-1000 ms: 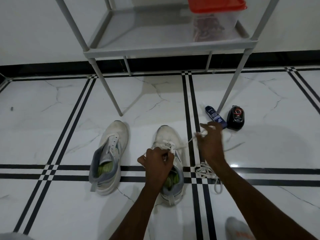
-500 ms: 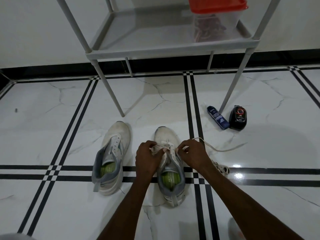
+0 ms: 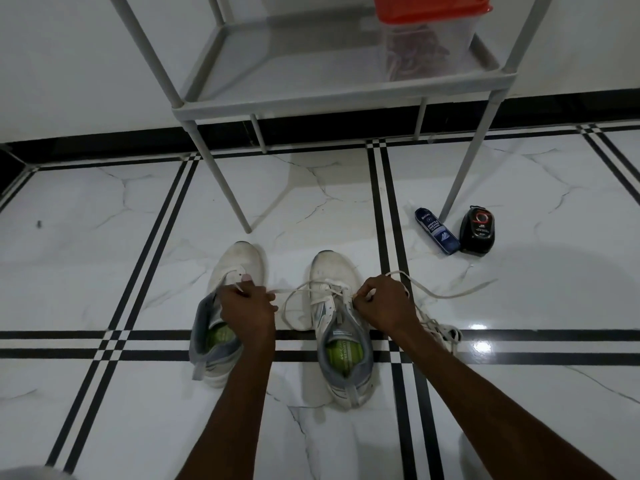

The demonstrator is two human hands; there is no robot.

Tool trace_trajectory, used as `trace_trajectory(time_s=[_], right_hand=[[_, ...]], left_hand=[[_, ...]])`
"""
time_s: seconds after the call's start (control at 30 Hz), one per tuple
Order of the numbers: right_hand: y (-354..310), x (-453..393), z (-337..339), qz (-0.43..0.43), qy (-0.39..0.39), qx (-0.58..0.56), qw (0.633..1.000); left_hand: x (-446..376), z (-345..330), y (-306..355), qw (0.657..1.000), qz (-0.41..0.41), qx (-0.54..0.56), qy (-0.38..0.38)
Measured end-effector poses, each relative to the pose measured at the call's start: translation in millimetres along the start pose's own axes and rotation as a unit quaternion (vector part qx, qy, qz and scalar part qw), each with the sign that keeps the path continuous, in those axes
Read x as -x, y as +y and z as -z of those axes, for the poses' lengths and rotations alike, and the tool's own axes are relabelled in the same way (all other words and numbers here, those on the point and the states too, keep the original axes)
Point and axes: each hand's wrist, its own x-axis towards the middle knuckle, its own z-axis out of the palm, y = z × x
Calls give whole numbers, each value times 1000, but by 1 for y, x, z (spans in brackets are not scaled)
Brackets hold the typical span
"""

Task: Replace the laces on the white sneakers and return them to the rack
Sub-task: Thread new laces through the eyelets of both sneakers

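- White lace [image 3: 294, 296] is running through the front eyelets of the right sneaker [image 3: 341, 327], which is sitting on the marble floor [image 3: 104, 237] just in front of the rack [image 3: 311, 98].
- Left hand [image 3: 247, 308] is gripping one end of that lace, fingers curled – it is hovering over the left sneaker [image 3: 225, 306], beside the right sneaker.
- Right hand [image 3: 384, 303] is pinching the other lace end at the right sneaker's edge; the free tail is trailing away over the floor.
- Another lace [image 3: 440, 330] is lying bunched just right of that sneaker.
- Blue bottle [image 3: 437, 231] and black polish container [image 3: 477, 229] are lying by the rack's front leg – well beyond the sneaker.
- Red-lidded clear box [image 3: 429, 36] is sitting on the rack's shelf.
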Motion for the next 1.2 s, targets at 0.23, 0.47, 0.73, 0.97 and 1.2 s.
trace_trajectory(time_s=[0.23, 0.47, 0.73, 0.97, 1.2], right_hand=[[-3, 1, 3, 10, -14, -15, 1000], [-5, 3, 2, 32, 1, 9, 999], [4, 2, 1, 38, -13, 8, 999], [0, 2, 8, 13, -21, -16, 1000], [-1, 2, 4, -9, -12, -23, 1000]], left_hand=[[37, -8, -9, 962, -198, -172, -77], [38, -29, -27, 903, -312, -217, -201], [12, -42, 0, 818, -358, -315, -322], [-5, -19, 8, 961, -172, -206, -68], [4, -6, 10, 940, -224, -256, -14]])
